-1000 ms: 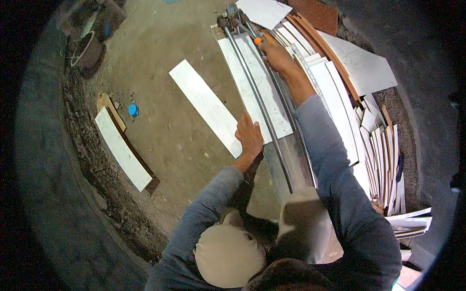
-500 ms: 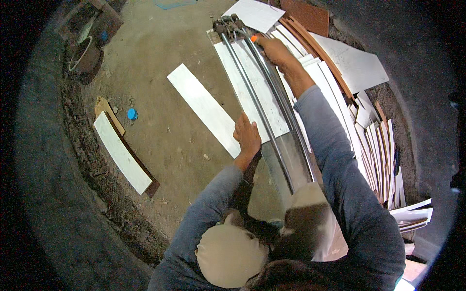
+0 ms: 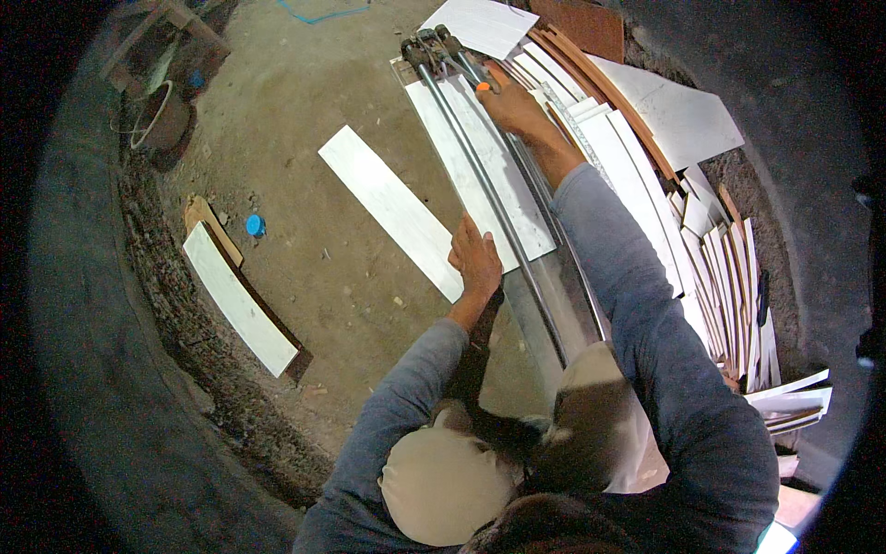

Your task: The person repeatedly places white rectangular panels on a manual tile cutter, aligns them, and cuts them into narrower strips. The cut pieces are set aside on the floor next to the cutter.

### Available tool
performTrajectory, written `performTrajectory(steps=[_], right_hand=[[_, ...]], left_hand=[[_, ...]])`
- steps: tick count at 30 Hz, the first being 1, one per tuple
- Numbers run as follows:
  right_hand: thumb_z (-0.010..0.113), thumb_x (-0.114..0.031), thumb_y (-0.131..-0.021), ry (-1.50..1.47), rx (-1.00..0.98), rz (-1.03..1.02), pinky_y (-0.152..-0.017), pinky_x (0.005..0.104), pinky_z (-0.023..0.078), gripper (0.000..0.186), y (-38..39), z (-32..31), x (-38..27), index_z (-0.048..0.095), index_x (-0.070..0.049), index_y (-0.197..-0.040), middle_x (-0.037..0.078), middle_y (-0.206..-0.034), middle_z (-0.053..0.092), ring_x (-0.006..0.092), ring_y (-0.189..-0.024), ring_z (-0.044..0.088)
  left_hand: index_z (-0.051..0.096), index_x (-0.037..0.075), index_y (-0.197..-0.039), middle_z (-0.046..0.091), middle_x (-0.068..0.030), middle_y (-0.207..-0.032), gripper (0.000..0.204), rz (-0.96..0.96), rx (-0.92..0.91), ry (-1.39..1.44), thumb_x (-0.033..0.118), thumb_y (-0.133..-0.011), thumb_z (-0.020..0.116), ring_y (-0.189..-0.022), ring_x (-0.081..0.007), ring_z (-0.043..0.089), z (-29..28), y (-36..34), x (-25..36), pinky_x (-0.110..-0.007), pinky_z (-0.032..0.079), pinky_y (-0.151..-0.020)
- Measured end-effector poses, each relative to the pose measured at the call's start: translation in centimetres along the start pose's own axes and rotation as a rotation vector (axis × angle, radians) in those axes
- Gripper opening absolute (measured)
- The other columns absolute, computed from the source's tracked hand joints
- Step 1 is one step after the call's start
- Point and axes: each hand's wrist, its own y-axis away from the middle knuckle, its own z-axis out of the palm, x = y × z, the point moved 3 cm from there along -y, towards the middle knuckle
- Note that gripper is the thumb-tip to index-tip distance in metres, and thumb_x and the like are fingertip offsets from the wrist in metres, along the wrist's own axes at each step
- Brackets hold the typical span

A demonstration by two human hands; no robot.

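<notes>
A manual tile cutter (image 3: pixel 476 166) with two long metal rails lies lengthwise before me, its far end at the top. A white tile (image 3: pixel 519 198) lies flat beneath the rails. My right hand (image 3: pixel 519 109) is closed around the cutter's handle near the far end, where an orange piece (image 3: pixel 483 88) shows by the fingers. My left hand (image 3: pixel 477 258) rests at the tile's near left edge, fingers stretched out and thumb up. Just left of that hand lies a loose white tile strip (image 3: pixel 388 208) on the floor.
Stacked white tile strips (image 3: pixel 637 185) and tile offcuts (image 3: pixel 729 286) lie along the right. Farther left are another white strip (image 3: pixel 240 300), a blue cap (image 3: pixel 256 225) and a bucket (image 3: pixel 164 120). A large white tile piece (image 3: pixel 484 26) lies beyond the cutter.
My right hand has come slightly nearer along the rails with the orange piece. My left hand stays at the tile edge. The whole view has shifted a little.
</notes>
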Motion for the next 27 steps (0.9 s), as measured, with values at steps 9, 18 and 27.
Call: performTrajectory(steps=[9, 18, 27], right_hand=[[0.051, -0.051, -0.102, 0.062, 0.091, 0.019, -0.096, 0.0549, 0.054, 0.068, 3.0, 0.8, 1.1, 0.072, 0.014, -0.105, 0.038, -0.109, 0.069, 0.0496, -0.106, 0.070], [0.050, -0.047, -0.104, 0.103, 0.036, 0.005, -0.093, 0.0551, 0.055, 0.066, 3.1, 1.2, 1.5, 0.073, 0.014, -0.099, 0.037, -0.098, 0.071, 0.0500, -0.097, 0.072], [0.051, -0.047, -0.103, 0.067, 0.109, 0.010, -0.091, 0.0549, 0.055, 0.065, 3.8, 1.6, 1.9, 0.073, 0.013, -0.103, 0.037, -0.102, 0.071, 0.0493, -0.099, 0.071]], left_hand=[[0.022, -0.006, -0.160, 0.039, -0.0276, -0.152, 0.068, -0.002, 0.022, -0.024, 0.023, -0.105, 0.049, -0.138, -0.0443, 0.037, 0.2, -0.1, 0.1, -0.060, 0.025, -0.109], [0.020, -0.007, -0.160, 0.039, -0.0274, -0.152, 0.067, -0.046, -0.043, -0.030, 0.018, -0.106, 0.050, -0.139, -0.0432, 0.035, -0.2, -0.1, 0.6, -0.058, 0.024, -0.111], [0.020, -0.006, -0.161, 0.037, -0.0276, -0.153, 0.066, -0.029, -0.047, -0.028, 0.019, -0.106, 0.049, -0.140, -0.0431, 0.034, -0.1, -0.2, 0.3, -0.057, 0.023, -0.112]])
